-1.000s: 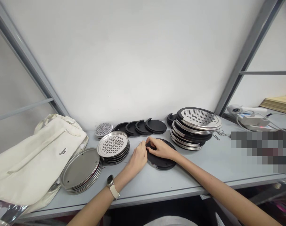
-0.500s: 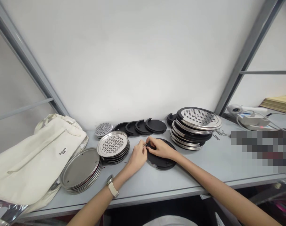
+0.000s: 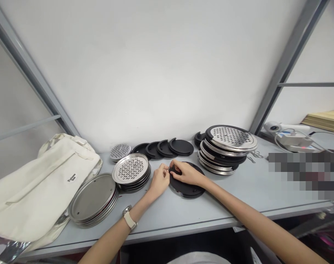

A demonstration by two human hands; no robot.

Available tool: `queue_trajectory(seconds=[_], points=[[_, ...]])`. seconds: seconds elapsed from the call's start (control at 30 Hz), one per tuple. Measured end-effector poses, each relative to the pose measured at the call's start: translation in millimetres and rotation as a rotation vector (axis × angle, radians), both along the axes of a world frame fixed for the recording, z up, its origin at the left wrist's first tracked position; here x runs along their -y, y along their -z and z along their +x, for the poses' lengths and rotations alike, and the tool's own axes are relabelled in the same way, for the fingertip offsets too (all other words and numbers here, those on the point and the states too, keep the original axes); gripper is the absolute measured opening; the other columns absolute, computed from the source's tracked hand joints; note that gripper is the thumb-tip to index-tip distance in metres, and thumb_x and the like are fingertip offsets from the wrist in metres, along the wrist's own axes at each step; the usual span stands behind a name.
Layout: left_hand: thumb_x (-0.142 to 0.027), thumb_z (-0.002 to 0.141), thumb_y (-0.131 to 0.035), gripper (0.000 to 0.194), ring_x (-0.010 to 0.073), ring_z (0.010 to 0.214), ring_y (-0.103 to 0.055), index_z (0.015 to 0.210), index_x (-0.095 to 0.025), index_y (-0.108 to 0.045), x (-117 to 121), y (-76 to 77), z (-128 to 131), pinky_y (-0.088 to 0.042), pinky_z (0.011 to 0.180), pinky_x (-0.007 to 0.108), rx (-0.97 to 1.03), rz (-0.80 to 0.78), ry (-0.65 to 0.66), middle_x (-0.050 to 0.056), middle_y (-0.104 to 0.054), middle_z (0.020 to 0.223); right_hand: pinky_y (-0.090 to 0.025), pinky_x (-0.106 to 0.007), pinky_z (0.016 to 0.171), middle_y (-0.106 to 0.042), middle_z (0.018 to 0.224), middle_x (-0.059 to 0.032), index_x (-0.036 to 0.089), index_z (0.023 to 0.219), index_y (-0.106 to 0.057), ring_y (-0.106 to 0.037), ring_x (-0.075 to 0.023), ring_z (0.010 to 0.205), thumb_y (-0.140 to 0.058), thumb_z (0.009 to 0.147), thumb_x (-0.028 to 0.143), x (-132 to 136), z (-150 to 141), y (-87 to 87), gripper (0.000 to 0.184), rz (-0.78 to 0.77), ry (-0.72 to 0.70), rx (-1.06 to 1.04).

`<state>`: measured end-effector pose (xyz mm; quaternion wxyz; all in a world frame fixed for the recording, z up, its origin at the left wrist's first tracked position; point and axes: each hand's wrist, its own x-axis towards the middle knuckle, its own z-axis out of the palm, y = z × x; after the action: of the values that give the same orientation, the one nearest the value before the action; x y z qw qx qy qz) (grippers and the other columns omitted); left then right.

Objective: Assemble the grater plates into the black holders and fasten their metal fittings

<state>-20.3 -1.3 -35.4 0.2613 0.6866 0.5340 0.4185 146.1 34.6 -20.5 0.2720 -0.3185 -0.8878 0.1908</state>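
A black round plate (image 3: 187,187) lies flat on the table in front of me, with a shiny strip along its lower left rim. My right hand (image 3: 186,173) reaches over the plate, its thumb and forefinger closed at the plate's upper left edge. Just left of that edge, my left hand (image 3: 160,180) is closed in a pinch. Something small and thin shows at its fingertips, too small to name. Left of this hand stands a stack of round metal graters (image 3: 132,169). Right of the plate rises a taller stack of graters and black plates (image 3: 230,138).
Several black round covers (image 3: 181,147) overlap along the wall beside a small round grater (image 3: 120,151). Grey metal discs (image 3: 94,196) are stacked at left, next to a cream bag (image 3: 46,187). Wire clips (image 3: 252,158) and a white device with cables (image 3: 294,139) lie at right.
My left fingertips have drawn slightly away from the plate's edge, and the small thin thing shows between the hands. My right hand stays at the plate's rim.
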Motion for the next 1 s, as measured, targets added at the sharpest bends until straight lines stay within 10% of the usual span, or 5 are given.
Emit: queue_trajectory(seconds=[1.0], points=[[-0.031,0.086,-0.049,0.014,0.0091,0.056,-0.052,0.089,-0.018,-0.049,-2.3,-1.3,2.0,-0.041,0.056,0.019,0.288,-0.045,0.055,-0.001,-0.057,0.068,-0.031,-0.022,0.056,-0.044,0.065,0.0054,0.019,0.093,-0.051,-0.042,-0.0109,0.059,-0.055,0.083,0.027,-3.9,2.5,-1.8,0.014,0.009,0.036,-0.080]])
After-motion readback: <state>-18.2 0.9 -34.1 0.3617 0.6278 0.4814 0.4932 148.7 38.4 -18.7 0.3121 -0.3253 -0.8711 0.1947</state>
